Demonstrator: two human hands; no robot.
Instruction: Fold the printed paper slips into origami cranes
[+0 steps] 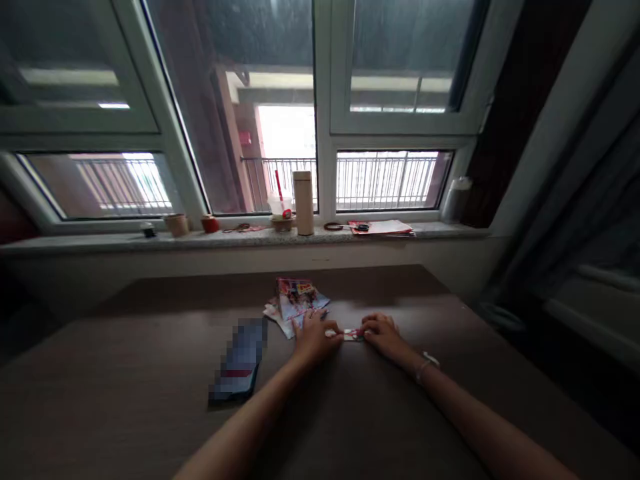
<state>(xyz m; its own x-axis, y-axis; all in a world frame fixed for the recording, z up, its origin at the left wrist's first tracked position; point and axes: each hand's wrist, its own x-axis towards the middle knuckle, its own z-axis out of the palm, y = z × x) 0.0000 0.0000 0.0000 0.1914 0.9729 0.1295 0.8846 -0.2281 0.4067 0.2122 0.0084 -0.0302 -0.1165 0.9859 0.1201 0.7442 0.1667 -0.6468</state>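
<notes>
Between my two hands, on the brown table (370,427), lies a small folded strip of white paper (351,335) with red and green print. My left hand (315,338) pinches the strip's left end with thumb and forefinger. At its right end, my right hand (384,335) has its fingers closed on the paper. Just beyond my left hand rest several colourful printed papers (300,298), spread over one another; part of them is hidden by my fingers. A bracelet (427,365) circles my right wrist.
A phone (243,363), its screen blurred out, lies left of my left forearm. On the windowsill (240,238) behind the table stand a beige flask (303,203), a plastic cup with a red straw (280,205), small pots (177,225), scissors (359,227) and papers (390,227).
</notes>
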